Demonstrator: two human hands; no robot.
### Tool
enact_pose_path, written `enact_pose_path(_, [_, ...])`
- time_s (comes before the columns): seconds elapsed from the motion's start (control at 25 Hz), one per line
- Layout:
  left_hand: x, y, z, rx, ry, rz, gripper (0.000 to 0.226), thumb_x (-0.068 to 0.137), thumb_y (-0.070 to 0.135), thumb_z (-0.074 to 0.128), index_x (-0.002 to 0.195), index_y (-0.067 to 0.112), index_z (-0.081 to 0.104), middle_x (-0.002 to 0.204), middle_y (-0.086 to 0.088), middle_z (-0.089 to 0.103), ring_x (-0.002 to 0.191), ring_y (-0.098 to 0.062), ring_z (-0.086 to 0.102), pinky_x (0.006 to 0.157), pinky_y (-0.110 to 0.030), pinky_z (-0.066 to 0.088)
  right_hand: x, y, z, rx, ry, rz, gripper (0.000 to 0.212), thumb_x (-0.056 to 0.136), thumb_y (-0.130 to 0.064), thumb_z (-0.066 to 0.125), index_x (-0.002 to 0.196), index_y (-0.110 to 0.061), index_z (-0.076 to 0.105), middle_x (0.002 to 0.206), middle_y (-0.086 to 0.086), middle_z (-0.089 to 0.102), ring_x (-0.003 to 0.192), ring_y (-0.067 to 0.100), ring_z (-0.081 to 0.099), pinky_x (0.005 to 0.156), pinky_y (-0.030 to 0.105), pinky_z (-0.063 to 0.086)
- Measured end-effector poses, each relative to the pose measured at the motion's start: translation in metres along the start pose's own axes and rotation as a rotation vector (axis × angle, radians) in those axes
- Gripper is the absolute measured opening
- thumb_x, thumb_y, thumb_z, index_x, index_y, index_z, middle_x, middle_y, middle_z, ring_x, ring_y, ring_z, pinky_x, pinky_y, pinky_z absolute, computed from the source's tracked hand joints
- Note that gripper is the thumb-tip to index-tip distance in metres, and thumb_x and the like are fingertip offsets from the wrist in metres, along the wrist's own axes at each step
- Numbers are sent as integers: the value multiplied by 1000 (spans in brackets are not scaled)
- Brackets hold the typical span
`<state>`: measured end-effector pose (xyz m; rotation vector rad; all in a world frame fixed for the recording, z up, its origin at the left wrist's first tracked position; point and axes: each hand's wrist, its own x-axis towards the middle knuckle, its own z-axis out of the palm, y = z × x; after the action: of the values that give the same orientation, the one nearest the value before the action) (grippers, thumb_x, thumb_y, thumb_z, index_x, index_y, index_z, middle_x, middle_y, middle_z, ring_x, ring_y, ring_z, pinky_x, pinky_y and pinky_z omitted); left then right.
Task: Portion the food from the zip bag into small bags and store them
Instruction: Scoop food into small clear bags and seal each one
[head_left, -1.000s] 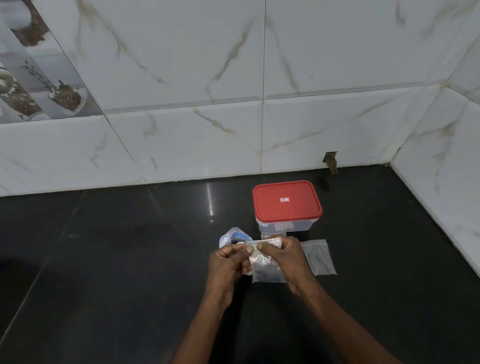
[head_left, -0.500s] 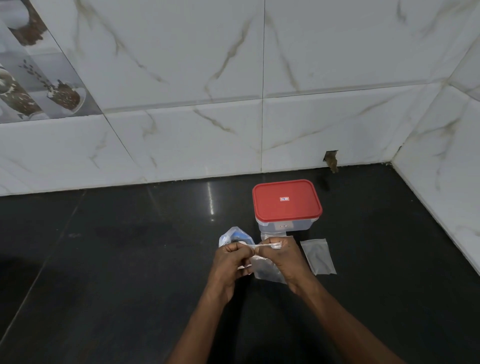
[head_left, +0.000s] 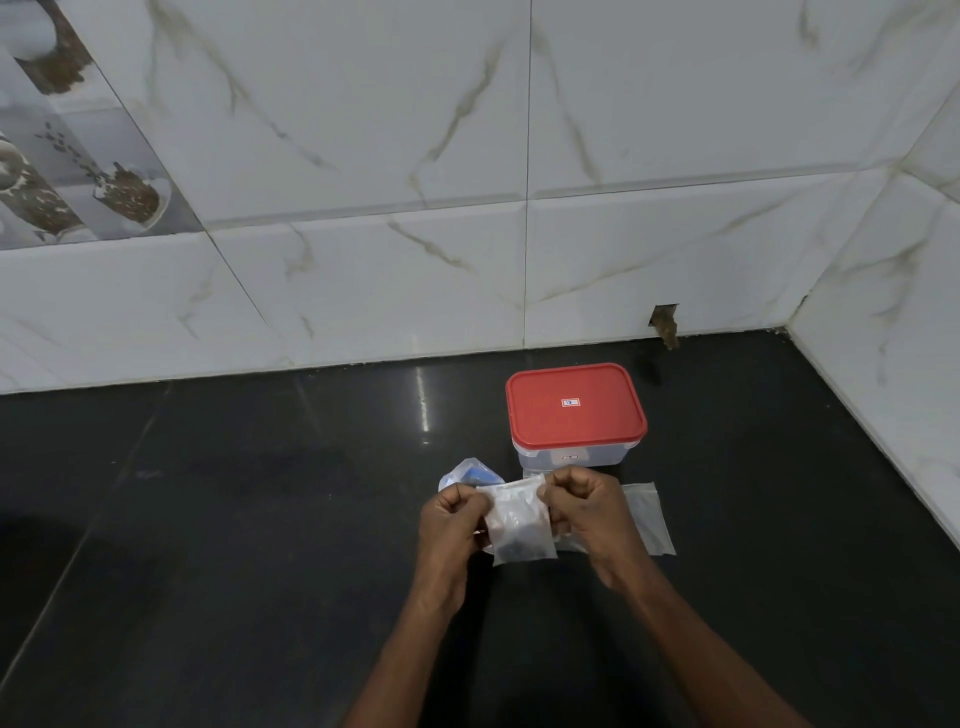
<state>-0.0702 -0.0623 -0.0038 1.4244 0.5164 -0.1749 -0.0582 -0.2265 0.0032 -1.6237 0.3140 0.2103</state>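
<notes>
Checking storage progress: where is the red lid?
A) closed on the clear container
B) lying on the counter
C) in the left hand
A: the red lid sits on the clear container; the left hand and right hand both pinch a small bag.

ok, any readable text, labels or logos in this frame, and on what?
Sticker on the red lid: too small to read.
Label on the container front wall: blurred, unreadable.
No other print visible; nothing legible anywhere.

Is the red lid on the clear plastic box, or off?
On. The red lid sits flat over the clear plastic box, covering its rim on every visible side.
</notes>
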Motion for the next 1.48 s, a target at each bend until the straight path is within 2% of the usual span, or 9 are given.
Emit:
enact_pose_path(0.12, [5,-2,-4,-46,0,-20,13,91,-1,57,83,-6,65,92,-29,71,78,-34,68,76,-54,57,0,1,-3,42,-28,-22,7,87,-5,67,84,-6,73,82,13,74,76,32,71,72,51,61])
enact_pose_path(0.24, [3,-3,1,-84,-55,-16,9,90,-1,63,96,-1,69,96,-22,75,85,-35,72,79,-49,59,-1,-1,2,30,-25,-36,11,87,-5,67,79,-11,73,82,9,74,75,27,71,70,47,61])
enact_pose_path(0.48, [3,-5,8,-95,-77,-28,13,86,-3,68,97,4,72,100,-21,75,90,-35,73,75,-42,60,-1,0,3,10,-48,-31,11,87,-5,67,79,-12,72,79,5,74,76,22,72,67,42,61])
enact_pose_path(0.72, [1,-2,17,-91,-59,14,38,82,-11,69,114,10,68,110,-17,72,98,-32,72,82,-40,60,-4,2,11,-7,-35,-4,11,88,-8,65,82,-12,73,78,4,75,73,16,72,62,27,56])
enact_pose_path(0.88, [-1,0,15,-75,-32,26,44,80,-12,68,114,15,66,107,-16,73,95,-28,73,77,-34,61,-2,4,13,-21,-63,0,10,88,-11,66,82,-13,73,75,2,73,74,17,70,66,31,57])
enact_pose_path(1.04, [-3,2,16,-70,-2,56,47,71,-2,73,110,22,66,104,-18,73,96,-33,72,80,-40,62,-2,5,17,-51,-52,-12,8,88,-14,67,84,-11,74,76,0,73,73,14,69,62,24,52])
enact_pose_path(1.24, [-5,3,19,-16,35,93,39,76,-9,76,105,14,65,77,-3,73,80,-24,70,76,-35,60,-6,8,21,-195,10,-121,10,87,-12,66,79,-11,71,69,-4,68,65,4,63,60,17,48])
enact_pose_path(1.36, [-10,5,24,-25,75,125,36,75,-5,81,103,9,64,82,-16,74,74,-22,69,66,-25,58,-8,12,23,-276,145,-244,11,84,-12,67,73,-14,67,65,-6,64,62,5,59,59,17,47])
enact_pose_path(1.48, [-10,3,19,-71,79,118,39,78,-8,76,110,12,64,93,-12,76,82,-24,75,67,-29,60,-6,11,20,-138,122,-191,16,85,-7,63,71,-14,65,64,-3,64,60,7,56,61,26,49])
